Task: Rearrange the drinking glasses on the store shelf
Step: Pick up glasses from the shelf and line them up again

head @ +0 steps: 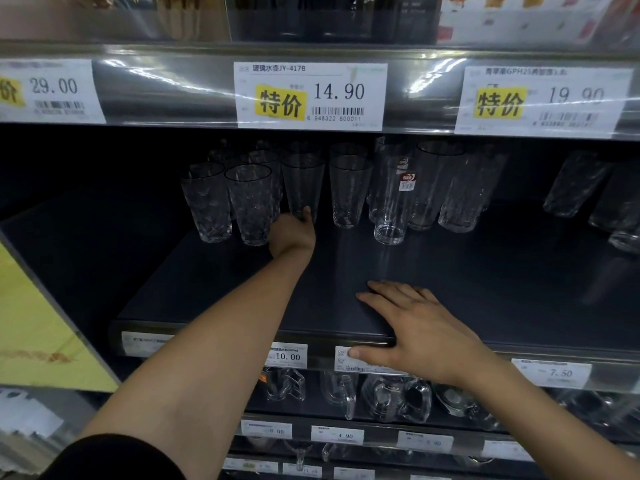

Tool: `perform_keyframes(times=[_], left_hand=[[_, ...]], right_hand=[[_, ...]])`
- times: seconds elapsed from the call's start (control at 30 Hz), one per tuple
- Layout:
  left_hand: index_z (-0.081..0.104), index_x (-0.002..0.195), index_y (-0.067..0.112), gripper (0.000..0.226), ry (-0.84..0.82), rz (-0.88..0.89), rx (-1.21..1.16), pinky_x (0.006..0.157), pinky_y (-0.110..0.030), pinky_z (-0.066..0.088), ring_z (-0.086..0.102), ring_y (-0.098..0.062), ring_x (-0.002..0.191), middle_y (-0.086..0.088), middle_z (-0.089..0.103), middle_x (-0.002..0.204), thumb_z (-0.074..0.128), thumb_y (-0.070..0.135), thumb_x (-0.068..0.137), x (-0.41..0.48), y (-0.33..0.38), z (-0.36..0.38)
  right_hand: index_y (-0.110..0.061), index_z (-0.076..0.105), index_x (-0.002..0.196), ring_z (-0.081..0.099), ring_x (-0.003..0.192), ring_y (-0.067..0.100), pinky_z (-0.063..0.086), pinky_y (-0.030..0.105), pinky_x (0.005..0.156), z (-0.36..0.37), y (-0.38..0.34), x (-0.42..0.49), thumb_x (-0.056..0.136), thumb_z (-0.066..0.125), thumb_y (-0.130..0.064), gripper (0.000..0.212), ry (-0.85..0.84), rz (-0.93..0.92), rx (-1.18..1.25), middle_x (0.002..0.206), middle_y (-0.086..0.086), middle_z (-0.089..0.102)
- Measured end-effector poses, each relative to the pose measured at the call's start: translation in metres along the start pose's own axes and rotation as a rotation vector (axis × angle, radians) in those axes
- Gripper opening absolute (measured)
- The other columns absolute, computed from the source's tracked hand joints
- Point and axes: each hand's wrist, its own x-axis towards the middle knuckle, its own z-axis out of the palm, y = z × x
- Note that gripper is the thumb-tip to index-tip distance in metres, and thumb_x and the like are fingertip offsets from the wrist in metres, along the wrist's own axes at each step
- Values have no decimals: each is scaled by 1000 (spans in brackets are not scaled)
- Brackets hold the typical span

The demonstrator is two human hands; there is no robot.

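left hand: our left hand [294, 233] reaches deep onto the dark shelf [450, 271], fingers wrapped around the base of a smooth tapered glass [303, 183]; grip is closed on that glass, thumb tip visible on its front near the bottom.
right hand: our right hand [415, 330] lies flat, palm down, on the shelf's front edge at about 5 o'clock from the glasses; fingers spread and slightly apart, thumb hanging over the price strip, holding nothing.
held glass: upright, standing on the shelf or just at it, we cannot tell if lifted; sits near the middle of the cluster.
textured glasses: two dimpled tumblers [249, 206] just beside the held glass at 9 o'clock, more of the same behind them.
second smooth glass: another tapered glass [349, 190] at 3 o'clock of the held one, apart from it, upright.
tall glass: straight tall glass with a red sticker label [394, 199] further toward 3 o'clock, nearest the front of that group.
ribbed glasses: taller glasses [460, 192] at 3 o'clock of the labelled one, close together.
far right glasses: blurred glasses [575, 183] at the 3 o'clock edge, well apart from the cluster.
price tags: yellow-marked tag reading 14.90 [310, 95] on the rail above at 12 o'clock; tags 29.00 and 19.90 either side.
lower shelf: glass mugs with handles [394, 398] below at 6 o'clock.
sleeve: black sleeve [121, 459] on our left arm at 7 o'clock.
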Motion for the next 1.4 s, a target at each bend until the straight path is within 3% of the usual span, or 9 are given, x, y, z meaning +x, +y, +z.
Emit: perform_keyframes(times=[0.5, 0.57, 0.67, 0.77, 0.87, 0.93, 1.03, 1.17, 1.4], left_hand=[[69, 86, 2, 60, -98, -40, -131, 68, -41, 62, 72, -29, 74, -12, 73, 83, 48, 57, 96, 1, 1, -4], [68, 83, 1, 55, -137, -29, -146, 62, -35, 60, 70, -27, 66, -12, 73, 78, 48, 50, 98, -3, 1, -8], [64, 79, 3, 41, -225, -17, -186, 42, -23, 45, 60, -19, 49, -11, 69, 72, 48, 34, 101, -11, 0, -17], [61, 85, 8, 24, -361, -3, -320, 35, -20, 44, 53, -17, 49, -8, 63, 70, 47, 18, 102, -24, -1, -34], [62, 96, 11, 12, -570, 126, -329, 53, -17, 50, 55, -13, 60, -6, 64, 80, 50, 10, 100, -46, -1, -60], [65, 96, 12, 11, -699, 250, -272, 66, -17, 49, 57, -9, 68, -6, 66, 87, 55, 8, 98, -64, -5, -78], [66, 92, 19, 12, -776, 346, -264, 76, -22, 50, 63, -10, 76, -2, 69, 91, 58, 13, 97, -90, -13, -98], [67, 97, 23, 13, -809, 332, -425, 75, -24, 56, 69, -13, 84, 2, 72, 94, 55, 23, 100, -128, -15, -121], [68, 108, 22, 28, -931, 421, -708, 81, -30, 59, 72, -13, 89, 4, 75, 100, 58, 36, 86, -212, 1, -133]], right_hand=[[-38, 21, 154, 12, 148, 6, 12, 31, 119, 1, 1, 1, 77, 39, -87, 93, -25, 30, 24, 163, -13, 16], [-39, 21, 154, 12, 148, 6, 12, 31, 119, 0, 1, 2, 76, 41, -87, 93, -32, 37, 36, 163, -14, 16], [-40, 23, 153, 13, 148, 6, 12, 31, 119, -2, 0, 2, 74, 44, -86, 94, -42, 60, 66, 162, -14, 18], [-41, 26, 152, 15, 148, 7, 13, 33, 120, -4, -1, 2, 72, 46, -86, 94, -48, 78, 90, 162, -15, 19], [-41, 33, 150, 18, 148, 8, 13, 34, 120, -7, -2, 2, 68, 39, -91, 96, -67, 98, 152, 161, -14, 23], [-40, 45, 144, 26, 145, 5, 18, 33, 121, -15, -4, -1, 68, 42, -89, 90, -59, 150, 315, 157, -14, 33], [-34, 60, 131, 48, 125, -5, 37, 21, 108, -25, -10, -15, 80, 60, -65, 60, 86, 257, 559, 135, -18, 56], [-26, 69, 120, 62, 106, -9, 49, 17, 95, -30, -23, -57, 89, 70, -35, 32, 441, 432, 762, 113, -18, 70], [-34, 68, 117, 66, 110, 5, 52, 34, 94, -41, -45, -173, 85, 60, -45, 34, 735, 669, 836, 114, -15, 72]])
